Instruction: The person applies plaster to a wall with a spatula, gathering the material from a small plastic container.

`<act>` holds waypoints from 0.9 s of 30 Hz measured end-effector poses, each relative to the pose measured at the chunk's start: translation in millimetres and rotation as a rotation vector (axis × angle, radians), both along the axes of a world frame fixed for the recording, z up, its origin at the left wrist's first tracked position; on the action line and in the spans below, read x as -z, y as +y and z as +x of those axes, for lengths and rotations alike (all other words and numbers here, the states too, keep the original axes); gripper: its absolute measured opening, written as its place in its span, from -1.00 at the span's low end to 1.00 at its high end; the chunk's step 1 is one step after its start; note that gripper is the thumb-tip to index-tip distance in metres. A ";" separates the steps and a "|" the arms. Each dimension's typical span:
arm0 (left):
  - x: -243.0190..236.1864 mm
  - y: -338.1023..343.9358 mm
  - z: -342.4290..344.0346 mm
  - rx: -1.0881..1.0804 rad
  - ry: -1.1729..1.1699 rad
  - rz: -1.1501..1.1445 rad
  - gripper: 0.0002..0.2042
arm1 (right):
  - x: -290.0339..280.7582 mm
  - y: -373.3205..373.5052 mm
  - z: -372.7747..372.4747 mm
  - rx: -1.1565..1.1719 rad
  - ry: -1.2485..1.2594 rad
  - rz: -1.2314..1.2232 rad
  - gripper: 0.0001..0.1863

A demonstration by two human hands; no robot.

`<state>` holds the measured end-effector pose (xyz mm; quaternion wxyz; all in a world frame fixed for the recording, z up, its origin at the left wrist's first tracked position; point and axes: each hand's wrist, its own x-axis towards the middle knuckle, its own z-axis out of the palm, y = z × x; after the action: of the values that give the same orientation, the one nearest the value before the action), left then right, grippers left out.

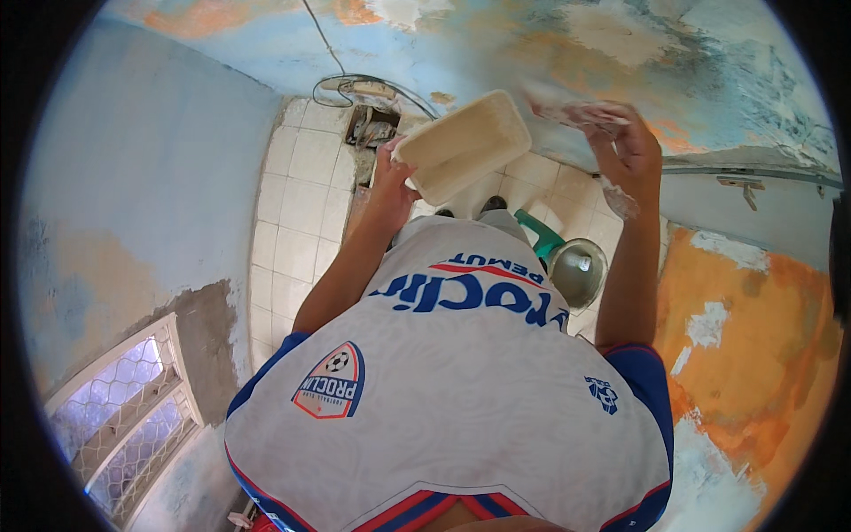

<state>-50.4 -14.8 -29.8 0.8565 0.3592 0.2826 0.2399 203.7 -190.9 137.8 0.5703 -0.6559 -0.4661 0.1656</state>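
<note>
While the head view looks straight down, left hand [390, 177] is curled shut on the near short end of a cream rectangular tray [463, 146], fingers wrapped under the rim, thumb side at the tray's edge; tray is held up and tilted, its inside coated in pale paste. Right hand [625, 146] is raised just beside the tray's far end, fingers closed around a flat putty-smeared tool [576, 113] pressed toward the patchy wall [709, 80]; tool is blurred, exact shape hard to tell, white smears on the wrist. Tray and tool sit close together, not clearly touching. Below the hands: white tiled floor [301, 195], a broken hole in the tiles [372, 129] near the wall foot, a loop of thin cable [355, 84] beside it. A green-handled metal bucket [576, 266] stands on the floor under the right forearm, partly hidden by the white and blue jersey [443, 390], which blocks most of the lower frame. Orange and white patched wall [753, 355] to the right, blue wall [142, 177] and a mesh window [124, 417] to the left
</note>
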 end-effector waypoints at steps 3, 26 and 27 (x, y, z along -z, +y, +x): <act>-9.1 7.8 -0.8 0.038 -0.028 0.025 -0.40 | -12.3 17.0 -21.2 -0.164 -0.718 -0.315 -0.66; -23.4 27.9 2.2 0.131 -0.051 -0.009 -0.44 | 40.8 98.3 -73.3 -0.442 -0.833 -0.789 -0.52; -23.4 27.4 2.8 0.127 -0.064 -0.010 -0.44 | 42.4 98.7 -73.0 -0.459 -0.828 -0.767 -0.53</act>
<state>-47.6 12.6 -6.4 0.8804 0.3642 0.2327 0.1951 130.7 -92.2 95.4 0.0143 -0.7074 -0.6856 0.1714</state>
